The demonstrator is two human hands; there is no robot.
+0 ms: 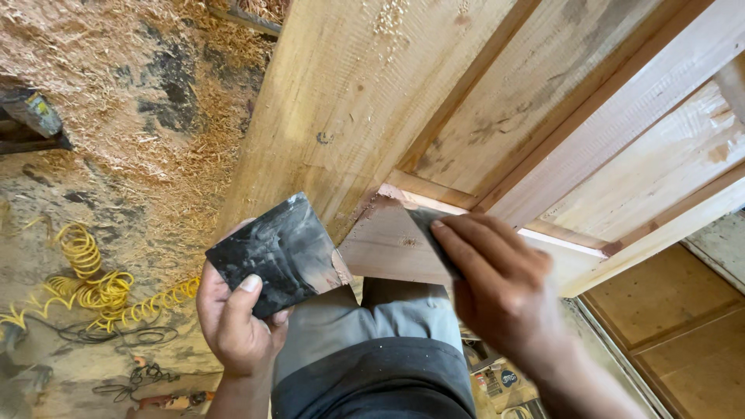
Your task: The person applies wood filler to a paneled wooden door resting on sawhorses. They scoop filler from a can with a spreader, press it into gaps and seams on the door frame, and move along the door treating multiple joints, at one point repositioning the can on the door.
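A: Left hand (237,318), lower left of centre. What's it doing?

B: Closed on a dark square plate (273,256), smeared grey-black. Thumb lies across the plate's lower edge, fingers wrap behind. The plate is tilted, one corner pointing up toward the wood.

A: Right hand (504,287)?

B: Lower right of centre. Fingers extended and pressed together, pinning a thin dark blade (431,233) against the corner of the wooden frame (388,240). Only a short strip of the blade shows past the fingertips; the rest is under the hand, so I can't tell its full shape.

A: And the frame itself?

B: A panelled wooden door (481,101) fills the upper middle and right of the frame, running diagonally. Pale planks, raised rails, recessed panels. The worked corner sits at centre, just right of the plate, close to touching it. A little sawdust clings to the top of the wood.

A: Surroundings?

B: Floor at left is thick with wood shavings (116,70). A coiled yellow hose (97,283) lies at the left edge, with black cables (132,337) below it. The person's grey trousers (365,326) show at bottom centre, under the corner. Brown panelled boards (675,326) at lower right.
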